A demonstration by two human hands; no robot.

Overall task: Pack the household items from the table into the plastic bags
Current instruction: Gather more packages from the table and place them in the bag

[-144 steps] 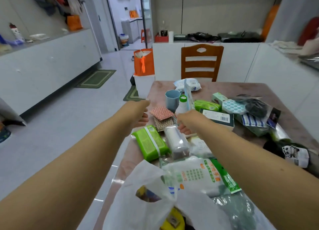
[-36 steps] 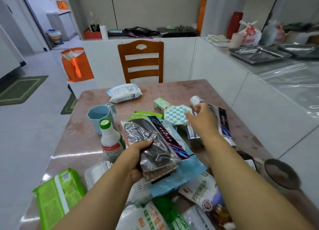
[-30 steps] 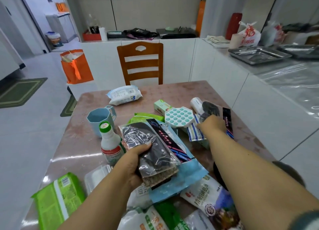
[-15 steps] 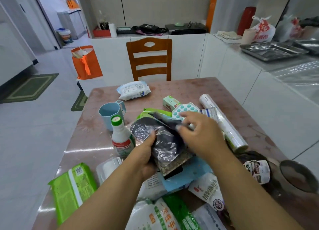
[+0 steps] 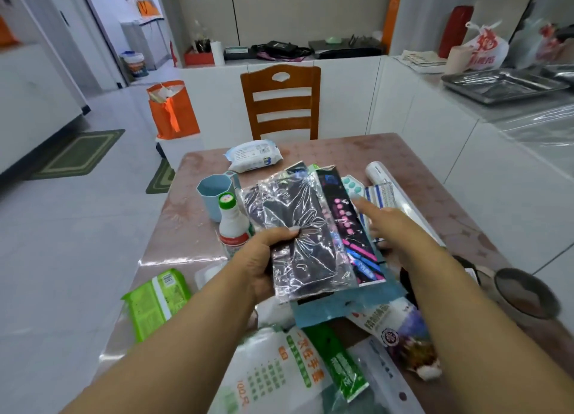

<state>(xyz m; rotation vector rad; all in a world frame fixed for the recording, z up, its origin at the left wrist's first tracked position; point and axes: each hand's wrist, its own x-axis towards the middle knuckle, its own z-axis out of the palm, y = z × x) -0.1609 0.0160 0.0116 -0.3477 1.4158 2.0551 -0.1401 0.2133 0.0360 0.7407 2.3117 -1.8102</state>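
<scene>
My count, table and room

I see two hands point(image 5: 261, 264), one blue cup point(image 5: 214, 196), one bottle point(image 5: 233, 227), one chair point(image 5: 281, 101), one orange bag point(image 5: 174, 112).

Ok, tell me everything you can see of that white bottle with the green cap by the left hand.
The white bottle stands upright on the table, just in front of the blue cup. It looks like plastic, with a green cap, closed, carrying a pale round mark on top, and a red-and-white label around its body. Its lower part is hidden behind the left hand and the shiny packets that hand holds. Whether anything touches it cannot be told.
</scene>
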